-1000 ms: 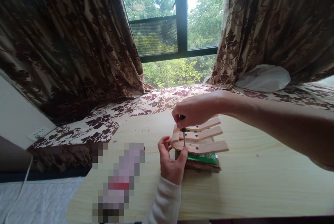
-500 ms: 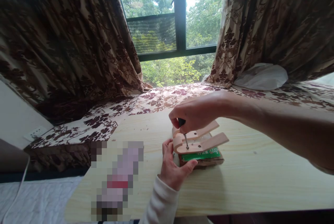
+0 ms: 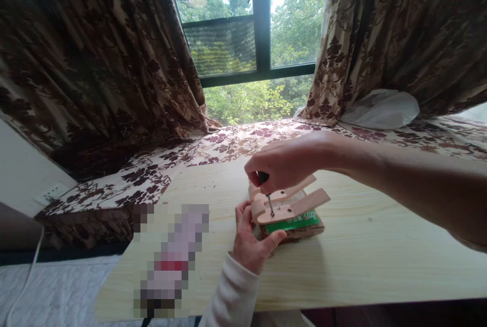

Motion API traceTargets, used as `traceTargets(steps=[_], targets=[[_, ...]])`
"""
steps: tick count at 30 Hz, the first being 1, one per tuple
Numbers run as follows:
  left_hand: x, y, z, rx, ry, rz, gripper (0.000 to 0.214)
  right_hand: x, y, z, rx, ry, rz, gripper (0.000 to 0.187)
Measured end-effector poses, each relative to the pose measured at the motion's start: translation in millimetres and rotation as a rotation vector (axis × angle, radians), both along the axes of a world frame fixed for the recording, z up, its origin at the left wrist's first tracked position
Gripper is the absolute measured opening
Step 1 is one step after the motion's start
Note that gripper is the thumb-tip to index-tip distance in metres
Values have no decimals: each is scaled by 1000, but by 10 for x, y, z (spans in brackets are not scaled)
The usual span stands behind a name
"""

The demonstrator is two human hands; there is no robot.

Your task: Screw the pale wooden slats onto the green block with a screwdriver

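A home room, shown by floral curtains and a cloth-covered window ledge.

screwdriver handle partly hidden in right hand (long object pixelated)

Slats lie on a packet; window behind the table.

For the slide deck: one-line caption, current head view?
Right hand holds a screwdriver, tip on a curved wooden piece over a green packet; left hand alongside.
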State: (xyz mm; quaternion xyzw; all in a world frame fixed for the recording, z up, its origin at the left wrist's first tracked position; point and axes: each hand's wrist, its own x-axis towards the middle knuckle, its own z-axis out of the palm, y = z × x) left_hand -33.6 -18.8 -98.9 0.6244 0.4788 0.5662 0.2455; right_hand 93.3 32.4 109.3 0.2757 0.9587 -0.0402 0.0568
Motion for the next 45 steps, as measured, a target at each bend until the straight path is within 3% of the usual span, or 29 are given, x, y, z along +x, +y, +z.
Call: traceTargets(steps=[29,38,45], targets=[[49,-14,18,71,75,55,46,202,-113,-58,138,3,117,18],[42,-16,13,79,78,56,45,246,-96,-114,185,37,49,22],[47,-17,31,72,78,70,49,192,-222,-69,269,-43,138,17]])
